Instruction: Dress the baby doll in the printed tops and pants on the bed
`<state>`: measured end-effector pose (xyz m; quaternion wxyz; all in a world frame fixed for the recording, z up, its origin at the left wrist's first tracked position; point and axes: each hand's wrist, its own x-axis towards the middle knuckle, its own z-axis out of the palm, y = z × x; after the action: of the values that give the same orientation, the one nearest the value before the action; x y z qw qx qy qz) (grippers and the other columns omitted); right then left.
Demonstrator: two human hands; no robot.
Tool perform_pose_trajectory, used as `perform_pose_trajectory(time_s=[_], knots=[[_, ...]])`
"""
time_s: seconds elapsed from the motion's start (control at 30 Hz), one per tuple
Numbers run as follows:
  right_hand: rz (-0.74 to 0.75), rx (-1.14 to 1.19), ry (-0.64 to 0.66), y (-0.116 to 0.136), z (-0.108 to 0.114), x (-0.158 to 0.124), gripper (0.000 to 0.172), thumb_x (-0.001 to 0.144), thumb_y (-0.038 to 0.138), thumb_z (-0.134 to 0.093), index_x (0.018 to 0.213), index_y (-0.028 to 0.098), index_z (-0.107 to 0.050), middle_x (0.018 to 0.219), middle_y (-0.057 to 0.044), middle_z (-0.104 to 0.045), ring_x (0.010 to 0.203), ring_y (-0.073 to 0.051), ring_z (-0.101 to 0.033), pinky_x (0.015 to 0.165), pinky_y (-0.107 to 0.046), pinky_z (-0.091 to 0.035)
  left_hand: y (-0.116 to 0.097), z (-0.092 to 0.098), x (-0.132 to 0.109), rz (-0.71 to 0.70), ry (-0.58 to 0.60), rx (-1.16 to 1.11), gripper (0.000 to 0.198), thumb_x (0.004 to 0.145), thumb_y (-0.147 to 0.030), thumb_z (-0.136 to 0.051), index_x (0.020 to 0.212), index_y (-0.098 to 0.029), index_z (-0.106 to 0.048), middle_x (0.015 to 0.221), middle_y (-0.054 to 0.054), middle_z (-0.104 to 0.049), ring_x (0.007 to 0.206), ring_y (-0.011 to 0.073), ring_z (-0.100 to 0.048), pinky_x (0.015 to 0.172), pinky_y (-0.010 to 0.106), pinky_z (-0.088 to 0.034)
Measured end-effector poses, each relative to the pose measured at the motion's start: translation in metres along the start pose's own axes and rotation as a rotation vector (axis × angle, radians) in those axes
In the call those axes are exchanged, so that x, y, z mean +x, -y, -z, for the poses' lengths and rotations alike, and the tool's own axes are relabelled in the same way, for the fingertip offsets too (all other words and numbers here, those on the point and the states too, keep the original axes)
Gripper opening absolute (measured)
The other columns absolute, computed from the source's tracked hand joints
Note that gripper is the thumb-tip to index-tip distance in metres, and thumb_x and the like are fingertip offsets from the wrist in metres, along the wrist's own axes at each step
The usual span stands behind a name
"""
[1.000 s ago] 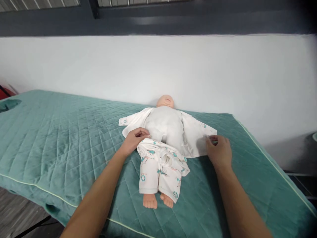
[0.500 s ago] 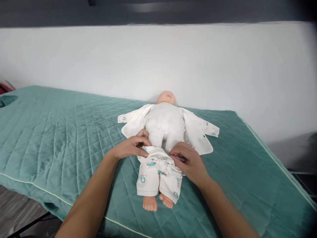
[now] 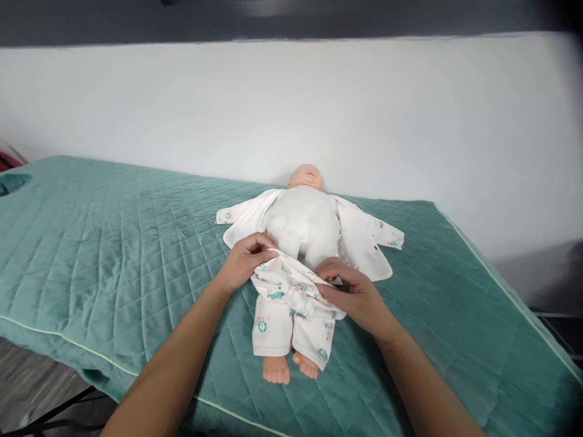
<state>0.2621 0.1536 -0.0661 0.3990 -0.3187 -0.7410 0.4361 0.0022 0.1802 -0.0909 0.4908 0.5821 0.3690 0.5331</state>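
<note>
Left hand (image 3: 243, 264) and right hand (image 3: 353, 291) each have a closed grip on the printed trousers (image 3: 285, 309) at the baby doll's (image 3: 303, 221) hips, on the quilted bed (image 3: 113, 243). Lifting both sides evenly looks wisest.

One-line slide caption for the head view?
Left hand and right hand grip the printed trousers at the waist of a baby doll on a green mat.

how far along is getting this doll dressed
Done: trousers are on both legs, feet out of the cuffs. In hand: left hand and right hand pinch the waistband, low on the hips of the doll. Left: waistband up to the belly; the jacket lies open, unfastened.
</note>
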Motion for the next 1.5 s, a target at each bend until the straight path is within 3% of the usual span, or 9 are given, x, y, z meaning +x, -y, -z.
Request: perform_pose_trajectory(time_s=[0.13,0.33,0.6,0.7,0.77,0.93,1.13,1.33,1.5], knots=[[-0.025,0.073,-0.049,-0.004,-0.002,-0.001,0.005,0.086,0.031,-0.075,0.087,0.026,-0.074,0.094,-0.004,-0.061,0.089,-0.018,-0.058,0.078,-0.033,-0.043,0.001,-0.004,0.000,0.052,-0.080,0.033,0.023,0.079,-0.035,-0.078,0.079,-0.017,-0.064,0.076,-0.001,-0.061,0.071,0.0110,-0.054,0.067,0.024,-0.042],[-0.108,0.062,-0.098,-0.003,0.001,0.000,0.012,0.085,0.036,-0.076,0.081,0.024,-0.072,0.090,-0.003,-0.057,0.080,-0.016,-0.053,0.070,-0.031,-0.040,0.001,-0.005,-0.001,0.071,-0.106,0.053,0.026,0.077,-0.039,-0.078,0.080,-0.017,-0.065,0.074,-0.001,-0.061,0.069,0.0115,-0.053,0.066,0.025,-0.042],[-0.014,-0.165,0.073,0.009,0.002,0.003,0.029,0.089,0.037,-0.070,0.069,0.021,-0.057,0.094,-0.005,-0.057,0.090,-0.019,-0.056,0.079,-0.034,-0.043,0.003,-0.004,-0.002,0.058,-0.183,0.076,0.027,0.077,-0.041,-0.077,0.081,-0.018,-0.065,0.079,0.000,-0.063,0.072,0.0124,-0.054,0.068,0.025,-0.042],[-0.044,-0.096,0.086,0.008,0.006,0.003,0.034,0.091,0.041,-0.066,0.066,0.020,-0.056,0.093,-0.005,-0.058,0.088,-0.018,-0.055,0.078,-0.032,-0.043,0.003,-0.006,-0.001,0.076,-0.231,0.041,0.028,0.077,-0.042,-0.077,0.082,-0.018,-0.064,0.077,-0.001,-0.063,0.070,0.0119,-0.054,0.066,0.025,-0.042],[-0.151,0.027,0.029,0.002,0.009,0.002,0.037,0.091,0.047,-0.065,0.068,0.020,-0.057,0.089,-0.003,-0.058,0.081,-0.016,-0.053,0.072,-0.030,-0.043,0.002,-0.007,0.001,0.092,-0.272,0.004,0.028,0.076,-0.041,-0.077,0.083,-0.018,-0.062,0.076,-0.002,-0.062,0.069,0.0113,-0.053,0.065,0.024,-0.041],[-0.447,0.258,-0.274,-0.016,0.012,0.003,0.046,0.083,0.061,-0.068,0.066,0.021,-0.051,0.061,0.003,-0.044,0.057,-0.012,-0.037,0.053,-0.026,-0.033,0.005,-0.006,0.005,0.103,-0.322,0.000,0.031,0.077,-0.043,-0.076,0.087,-0.020,-0.059,0.077,-0.003,-0.059,0.067,0.0105,-0.051,0.062,0.024,-0.039],[-0.375,0.152,-0.457,-0.018,0.014,0.025,0.052,0.082,0.061,-0.068,0.062,0.022,-0.041,0.058,0.006,-0.034,0.055,-0.010,-0.028,0.050,-0.025,-0.024,0.015,-0.003,0.011,0.121,-0.318,0.007,0.032,0.079,-0.047,-0.073,0.088,-0.021,-0.055,0.080,-0.004,-0.057,0.068,0.0105,-0.049,0.061,0.023,-0.038],[-0.303,-0.073,-0.576,-0.012,0.019,0.053,0.048,0.089,0.052,-0.062,0.060,0.021,-0.039,0.058,0.005,-0.034,0.058,-0.011,-0.030,0.053,-0.026,-0.028,0.019,-0.003,0.014,0.144,-0.225,-0.035,0.034,0.081,-0.049,-0.072,0.087,-0.021,-0.054,0.074,-0.005,-0.052,0.064,0.0094,-0.045,0.057,0.022,-0.033],[-0.341,0.023,-0.538,-0.025,0.014,0.049,0.044,0.084,0.054,-0.066,0.062,0.022,-0.045,0.060,0.005,-0.039,0.058,-0.011,-0.035,0.054,-0.026,-0.033,0.018,-0.005,0.014,0.231,-0.213,-0.039,0.039,0.079,-0.053,-0.073,0.087,-0.020,-0.053,0.071,-0.005,-0.051,0.061,0.0086,-0.042,0.054,0.022,-0.030]])
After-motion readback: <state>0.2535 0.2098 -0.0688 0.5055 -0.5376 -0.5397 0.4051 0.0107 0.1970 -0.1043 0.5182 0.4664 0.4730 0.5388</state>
